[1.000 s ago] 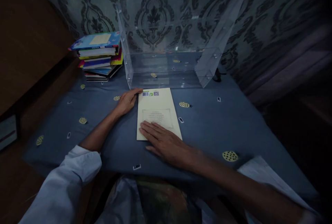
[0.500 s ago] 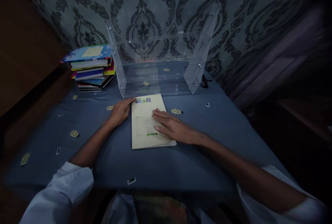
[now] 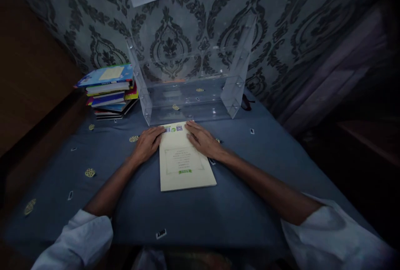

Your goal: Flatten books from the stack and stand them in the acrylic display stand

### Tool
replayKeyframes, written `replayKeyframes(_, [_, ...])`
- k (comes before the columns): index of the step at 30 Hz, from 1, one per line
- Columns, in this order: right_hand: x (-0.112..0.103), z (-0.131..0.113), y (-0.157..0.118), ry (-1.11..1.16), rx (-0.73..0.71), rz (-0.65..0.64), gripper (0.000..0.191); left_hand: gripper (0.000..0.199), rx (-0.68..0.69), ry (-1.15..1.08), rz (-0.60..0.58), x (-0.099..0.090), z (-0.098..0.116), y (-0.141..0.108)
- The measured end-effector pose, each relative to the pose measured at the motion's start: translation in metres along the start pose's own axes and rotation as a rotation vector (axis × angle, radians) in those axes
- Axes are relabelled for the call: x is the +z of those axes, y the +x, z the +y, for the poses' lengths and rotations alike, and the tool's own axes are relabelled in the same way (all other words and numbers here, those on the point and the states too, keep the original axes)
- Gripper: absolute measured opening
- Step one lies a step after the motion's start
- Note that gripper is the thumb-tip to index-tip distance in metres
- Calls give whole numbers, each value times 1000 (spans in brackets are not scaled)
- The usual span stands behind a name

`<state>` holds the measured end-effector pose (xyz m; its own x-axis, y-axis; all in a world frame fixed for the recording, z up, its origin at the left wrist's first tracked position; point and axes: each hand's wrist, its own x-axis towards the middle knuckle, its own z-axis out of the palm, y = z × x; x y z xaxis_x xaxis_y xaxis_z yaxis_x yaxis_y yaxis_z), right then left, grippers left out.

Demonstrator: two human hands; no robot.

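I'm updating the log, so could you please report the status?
Left hand, right hand on booklet, near far corners. Booklet flat on table. Transparent rack just beyond.

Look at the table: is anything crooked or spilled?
Yes, the stack of books left of the clear plastic rack looks askew: the edges jut out unevenly instead of lining up. The cream-covered book lies flat, and I see no spill.

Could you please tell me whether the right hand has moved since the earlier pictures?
Yes, the right hand has moved forward, closer to the clear rack.
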<state>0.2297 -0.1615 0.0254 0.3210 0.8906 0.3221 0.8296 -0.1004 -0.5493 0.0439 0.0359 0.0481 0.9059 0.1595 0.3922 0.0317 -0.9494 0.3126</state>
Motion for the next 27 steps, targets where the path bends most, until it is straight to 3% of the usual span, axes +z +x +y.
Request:
replayKeyframes(10, [3, -18, -26, -118, -15, 34, 52, 34, 40, -58, 14, -3, 9, 5])
replayKeyframes(18, [3, -16, -32, -97, -37, 54, 51, 32, 110, -54, 59, 1, 15, 5])
replayKeyframes(27, [1, -17, -32, -100, -26, 57, 50, 35, 39, -10, 34, 3, 17, 7])
